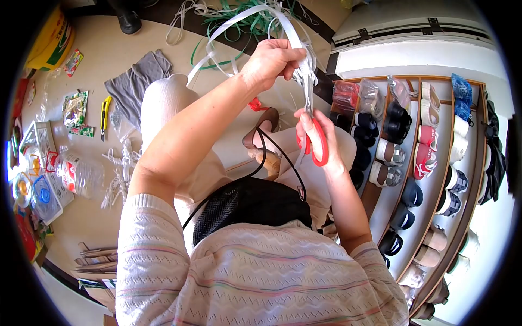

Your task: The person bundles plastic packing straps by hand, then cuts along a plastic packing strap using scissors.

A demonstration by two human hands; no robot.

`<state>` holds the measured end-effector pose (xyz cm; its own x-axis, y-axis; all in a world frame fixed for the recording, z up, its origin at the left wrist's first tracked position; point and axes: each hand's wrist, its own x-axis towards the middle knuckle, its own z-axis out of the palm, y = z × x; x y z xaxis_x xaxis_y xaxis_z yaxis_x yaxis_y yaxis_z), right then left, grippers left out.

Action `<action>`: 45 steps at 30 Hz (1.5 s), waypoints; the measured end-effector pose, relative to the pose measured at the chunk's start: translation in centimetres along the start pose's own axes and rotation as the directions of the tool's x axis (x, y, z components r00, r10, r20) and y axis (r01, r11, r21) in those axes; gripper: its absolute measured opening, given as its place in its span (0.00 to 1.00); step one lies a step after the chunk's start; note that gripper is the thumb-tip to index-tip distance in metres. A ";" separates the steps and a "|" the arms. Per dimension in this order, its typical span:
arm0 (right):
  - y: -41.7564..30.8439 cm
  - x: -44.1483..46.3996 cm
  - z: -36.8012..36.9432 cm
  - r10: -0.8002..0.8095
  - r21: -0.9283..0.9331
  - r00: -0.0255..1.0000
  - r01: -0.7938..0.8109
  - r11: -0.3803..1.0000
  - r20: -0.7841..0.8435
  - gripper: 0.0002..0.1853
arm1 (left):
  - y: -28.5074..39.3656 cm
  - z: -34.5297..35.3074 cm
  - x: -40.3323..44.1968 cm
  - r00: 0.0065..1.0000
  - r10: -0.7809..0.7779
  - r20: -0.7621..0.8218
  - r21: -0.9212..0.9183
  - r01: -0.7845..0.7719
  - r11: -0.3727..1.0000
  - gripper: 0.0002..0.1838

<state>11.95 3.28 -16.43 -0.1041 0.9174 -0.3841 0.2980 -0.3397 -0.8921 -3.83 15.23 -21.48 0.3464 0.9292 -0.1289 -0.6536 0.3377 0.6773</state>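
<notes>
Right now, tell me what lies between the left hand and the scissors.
A bunch of white straps runs from the left hand down to the scissors, as the head view shows.

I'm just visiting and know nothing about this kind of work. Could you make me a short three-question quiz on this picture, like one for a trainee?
1. What does the person's right hand hold?

2. True or false: the yellow cutter lies on the floor, to the person's left.

3. Fill the gap: the left hand holds white strips, and on the floor ahead lies a tangle of white and ____ strips.

Key:
1. Scissors with red handles.
2. True; it lies near the grey cloth.
3. Green.
</notes>
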 end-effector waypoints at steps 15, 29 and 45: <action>-0.8 0.0 0.2 0.014 0.036 0.999 -0.013 0.999 -0.035 0.20 | 1.0 0.5 -0.7 0.999 0.043 0.018 0.064 -0.044 0.997 0.08; 0.4 -0.2 0.5 0.008 -0.044 0.999 -0.010 0.999 -0.039 0.13 | 0.8 0.3 -0.6 0.998 0.040 0.056 0.119 -0.047 0.992 0.07; 0.3 0.1 0.3 -0.022 -0.016 0.999 0.021 1.000 -0.029 0.15 | 0.3 0.7 -0.9 1.000 -0.009 0.017 0.111 0.007 0.994 0.07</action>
<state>11.74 3.15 -16.81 -0.0833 0.9302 -0.3574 0.3109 -0.3165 -0.8962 -3.86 14.42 -20.66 0.3642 0.9232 -0.1225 -0.5725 0.3257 0.7525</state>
